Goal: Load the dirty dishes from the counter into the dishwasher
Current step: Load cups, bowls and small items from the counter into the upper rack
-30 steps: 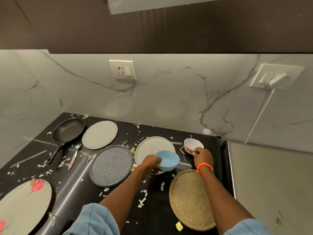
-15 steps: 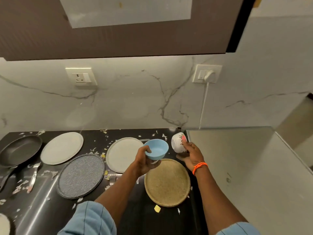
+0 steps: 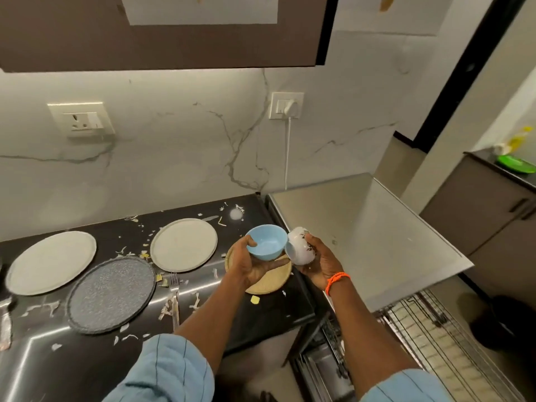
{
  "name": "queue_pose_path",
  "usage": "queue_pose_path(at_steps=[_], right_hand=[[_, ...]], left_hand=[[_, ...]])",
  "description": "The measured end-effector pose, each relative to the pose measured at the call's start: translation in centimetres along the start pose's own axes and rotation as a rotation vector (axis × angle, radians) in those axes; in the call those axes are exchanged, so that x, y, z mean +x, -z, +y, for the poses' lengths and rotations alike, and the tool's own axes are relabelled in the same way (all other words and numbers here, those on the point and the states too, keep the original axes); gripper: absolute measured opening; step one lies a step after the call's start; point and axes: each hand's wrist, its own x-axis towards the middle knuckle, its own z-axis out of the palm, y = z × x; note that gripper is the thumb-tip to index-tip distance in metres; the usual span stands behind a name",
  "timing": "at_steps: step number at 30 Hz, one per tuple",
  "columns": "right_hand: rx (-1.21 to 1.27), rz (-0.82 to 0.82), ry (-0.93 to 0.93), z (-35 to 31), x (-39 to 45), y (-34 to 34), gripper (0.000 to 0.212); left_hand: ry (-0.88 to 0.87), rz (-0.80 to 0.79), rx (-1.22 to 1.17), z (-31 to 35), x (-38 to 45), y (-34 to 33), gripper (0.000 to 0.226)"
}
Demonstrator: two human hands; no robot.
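My left hand (image 3: 249,264) holds a light blue bowl (image 3: 266,242) above the counter's right end, thumb over its rim. My right hand (image 3: 319,261) grips a small white patterned bowl (image 3: 300,247), tilted on its side and touching the blue bowl. Beneath them lies a tan woven plate (image 3: 268,281). On the black counter (image 3: 87,361) to the left lie two pale grey plates (image 3: 184,245) (image 3: 50,262) and a dark speckled plate (image 3: 111,294). The open dishwasher's wire rack (image 3: 432,343) shows at the lower right.
The steel dishwasher top (image 3: 362,233) stands right of the counter. A fork (image 3: 175,297) and scattered food scraps lie on the counter. More cutlery (image 3: 5,323) is at the left edge. A wall socket with a white cable (image 3: 287,152) is behind. A dark cabinet (image 3: 487,216) is far right.
Both hands lifted the bowls off the counter and carried them right, toward the dishwasher. The white bowl is now tipped against the blue one. The view swung right, showing the open rack.
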Motion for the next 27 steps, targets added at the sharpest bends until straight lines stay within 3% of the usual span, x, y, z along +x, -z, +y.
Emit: queue_pose_path(at_steps=[6,10,14,18,23,27], right_hand=[[-0.097,-0.018,-0.038,1.3,-5.6,1.9,0.066],[-0.103,0.039,-0.052,1.7,-7.7,3.0,0.069],[-0.043,0.118,0.026,1.8,-10.2,4.3,0.067],[0.101,0.097,0.123,1.8,-12.3,6.6,0.066],[0.234,0.225,0.136,1.6,-14.6,11.7,0.085],[0.287,0.333,0.135,1.6,-17.4,16.6,0.087]], left_hand=[[0.073,-0.119,0.029,-1.9,-4.3,0.6,0.045],[0.105,-0.163,0.017,-2.9,-6.0,0.0,0.062],[0.115,-0.192,0.007,-4.0,-6.6,-1.1,0.063],[0.19,-0.231,-0.019,-5.5,-6.1,-2.4,0.067],[0.251,-0.278,-0.042,-9.4,-5.2,-4.1,0.078],[0.326,-0.283,-0.042,-14.3,-4.7,-6.3,0.092]])
